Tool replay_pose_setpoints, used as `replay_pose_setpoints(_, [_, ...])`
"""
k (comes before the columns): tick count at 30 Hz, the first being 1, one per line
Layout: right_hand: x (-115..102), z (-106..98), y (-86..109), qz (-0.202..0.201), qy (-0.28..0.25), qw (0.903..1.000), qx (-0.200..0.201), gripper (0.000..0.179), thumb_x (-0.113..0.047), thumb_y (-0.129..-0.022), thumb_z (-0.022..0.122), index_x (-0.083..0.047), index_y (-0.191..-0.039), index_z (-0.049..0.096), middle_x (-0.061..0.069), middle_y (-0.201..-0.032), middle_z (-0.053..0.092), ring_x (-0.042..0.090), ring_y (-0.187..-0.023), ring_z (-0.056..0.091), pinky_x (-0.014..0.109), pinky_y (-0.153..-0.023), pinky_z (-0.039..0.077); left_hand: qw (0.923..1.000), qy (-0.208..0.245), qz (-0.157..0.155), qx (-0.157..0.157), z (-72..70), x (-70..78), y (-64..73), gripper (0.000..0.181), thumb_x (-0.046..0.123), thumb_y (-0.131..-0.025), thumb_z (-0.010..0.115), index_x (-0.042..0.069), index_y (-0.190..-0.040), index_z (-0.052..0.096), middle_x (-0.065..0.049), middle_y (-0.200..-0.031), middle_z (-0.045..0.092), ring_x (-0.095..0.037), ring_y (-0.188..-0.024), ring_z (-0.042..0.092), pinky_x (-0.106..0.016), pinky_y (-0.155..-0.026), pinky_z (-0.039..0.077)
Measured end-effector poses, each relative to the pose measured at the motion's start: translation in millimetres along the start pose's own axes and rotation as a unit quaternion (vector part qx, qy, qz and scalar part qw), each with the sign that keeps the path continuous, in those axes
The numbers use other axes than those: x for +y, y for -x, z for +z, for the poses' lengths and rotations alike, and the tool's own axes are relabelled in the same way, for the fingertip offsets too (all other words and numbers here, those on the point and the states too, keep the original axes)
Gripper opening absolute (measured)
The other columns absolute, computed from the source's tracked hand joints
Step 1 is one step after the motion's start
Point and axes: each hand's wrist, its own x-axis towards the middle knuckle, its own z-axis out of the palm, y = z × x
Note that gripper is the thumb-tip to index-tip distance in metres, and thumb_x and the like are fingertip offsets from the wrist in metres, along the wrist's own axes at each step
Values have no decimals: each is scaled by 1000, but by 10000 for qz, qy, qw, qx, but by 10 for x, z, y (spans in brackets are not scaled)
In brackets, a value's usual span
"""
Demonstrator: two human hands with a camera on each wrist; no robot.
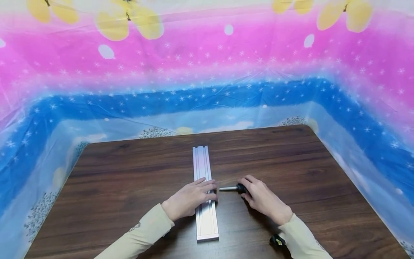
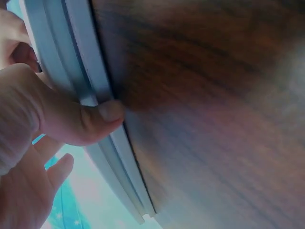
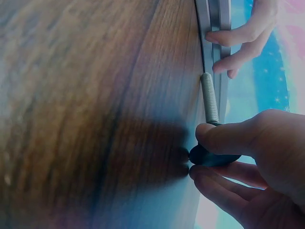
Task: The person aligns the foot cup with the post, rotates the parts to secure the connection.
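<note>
my left hand (image 1: 191, 199) is clamped, thumb and fingers, over the grooved metal rail (image 1: 207, 221) lying on the brown table (image 1: 129, 172); just right of it a threaded rod (image 1: 228, 189) points leftward, its black knob (image 1: 240, 188) pinched by my right hand (image 1: 261, 197).

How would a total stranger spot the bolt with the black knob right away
On the dark wood table, find the long silvery metal bar under a left hand. Just to its right, a right hand holds the bolt by its black knob, threaded shaft towards the bar. Unlike the flat, grooved bar, it's short and round.
</note>
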Motion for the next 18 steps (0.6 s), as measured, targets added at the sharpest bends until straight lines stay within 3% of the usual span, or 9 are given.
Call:
replay_pose_setpoints(6, [15, 1, 44, -177, -36, 9995, 257, 35, -1, -85, 79, 0, -117, 66, 11, -111, 65, 22, -95, 70, 34, -77, 59, 10000, 33, -48, -26, -37, -10, -13, 62, -2, -69, 86, 23, -123, 68, -5, -136, 64, -24, -135, 55, -40, -118, 38])
replay_pose_setpoints(13, [31, -85, 99, -250, 15, 9967, 775, 35, -1, -83, 80, 2, -116, 67, 10, -110, 67, 18, -91, 69, 32, -75, 59, 9996, 3, -232, 137, -65, -14, 3, 70, 10, -52, 91, 22, -118, 68, -1, -114, 66, -19, -116, 62, -41, -116, 40])
replay_pose_setpoints(18, [72, -145, 147, -294, 16, 9952, 935, 35, -1, -84, 79, 3, -116, 66, 11, -110, 67, 18, -90, 69, 32, -73, 59, 9982, 205, -568, 25, -89, -21, 29, 71, 17, -56, 91, 17, -124, 68, -1, -110, 65, -20, -110, 64, -44, -116, 39])
